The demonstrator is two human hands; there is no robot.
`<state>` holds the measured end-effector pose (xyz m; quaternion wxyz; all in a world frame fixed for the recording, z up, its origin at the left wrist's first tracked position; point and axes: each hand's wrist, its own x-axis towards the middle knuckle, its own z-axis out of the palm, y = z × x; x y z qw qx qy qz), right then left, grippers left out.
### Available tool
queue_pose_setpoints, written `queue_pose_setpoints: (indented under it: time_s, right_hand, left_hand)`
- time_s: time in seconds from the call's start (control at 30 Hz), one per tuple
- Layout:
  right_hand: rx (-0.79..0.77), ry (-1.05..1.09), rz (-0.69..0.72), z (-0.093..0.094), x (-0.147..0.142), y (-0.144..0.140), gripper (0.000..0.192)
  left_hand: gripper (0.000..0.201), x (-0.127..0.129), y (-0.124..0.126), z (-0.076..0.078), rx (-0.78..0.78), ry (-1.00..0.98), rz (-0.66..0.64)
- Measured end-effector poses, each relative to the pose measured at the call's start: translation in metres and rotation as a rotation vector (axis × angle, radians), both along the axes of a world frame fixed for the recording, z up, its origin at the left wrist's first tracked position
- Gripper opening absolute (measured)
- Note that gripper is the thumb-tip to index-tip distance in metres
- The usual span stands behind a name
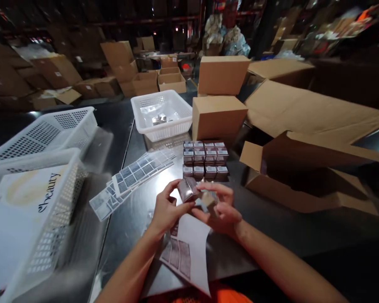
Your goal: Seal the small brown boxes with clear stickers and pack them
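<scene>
My left hand (pixel 167 207) grips a small, shiny, dark brownish box (pixel 188 189) between thumb and fingers. On its right side, my right hand (pixel 222 206) reaches the box with the index fingertip, while its lower fingers come in underneath. Below both hands a curled sheet of labels (pixel 189 252) hangs, white on one part and printed with dark blocks on another; how its upper end is held is hidden. Just beyond the hands stand rows of similar small boxes (pixel 205 155) with barcode labels on top. More label sheets (pixel 135 174) lie fanned out to the left.
A white basket (pixel 139 122) with a few small silvery items stands behind the sheets. Larger white baskets (pixel 82 155) line the left side. Closed cartons (pixel 219 113) are stacked behind the small boxes. An opened carton (pixel 303 198) with raised flaps occupies the right.
</scene>
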<state>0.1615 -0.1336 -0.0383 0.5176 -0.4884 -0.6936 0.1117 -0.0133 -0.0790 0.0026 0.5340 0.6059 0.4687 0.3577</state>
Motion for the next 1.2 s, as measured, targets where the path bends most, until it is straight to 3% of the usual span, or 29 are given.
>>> queue_pose_setpoints:
  time_s: [0.1,0.2,0.27,0.47,0.57,0.63,0.73,1.2]
  right_hand:
    - [0.135,0.206,0.035,0.025,0.012,-0.003,0.044]
    - [0.000,0.484,0.084,0.048,0.023,-0.005,0.020]
    - [-0.153,0.636,0.107,0.055,0.027,-0.006,0.017]
    - [-0.637,0.755,0.212,0.058,0.030,-0.008,0.024]
    - [-0.744,0.775,0.217,0.058,0.030,-0.009,0.052]
    - [-0.772,0.788,0.204,0.058,0.029,-0.010,0.065]
    - [-0.781,0.782,0.179,0.057,0.027,-0.011,0.069]
    - [-0.786,0.750,0.162,0.053,0.027,-0.010,0.065]
  left_hand:
    - [0.053,-0.001,-0.002,0.000,0.261,0.123,0.029]
    - [0.054,-0.001,-0.005,-0.002,0.480,0.175,-0.061]
    - [0.057,0.001,-0.007,-0.005,0.527,0.201,-0.128]
    - [0.058,0.005,-0.012,-0.009,0.521,0.277,-0.163]
    - [0.059,0.005,-0.011,-0.009,0.539,0.290,-0.161]
    - [0.060,0.005,-0.011,-0.009,0.546,0.315,-0.168]
    - [0.061,0.005,-0.012,-0.010,0.549,0.323,-0.176]
    - [0.055,0.006,-0.012,-0.008,0.581,0.329,-0.181]
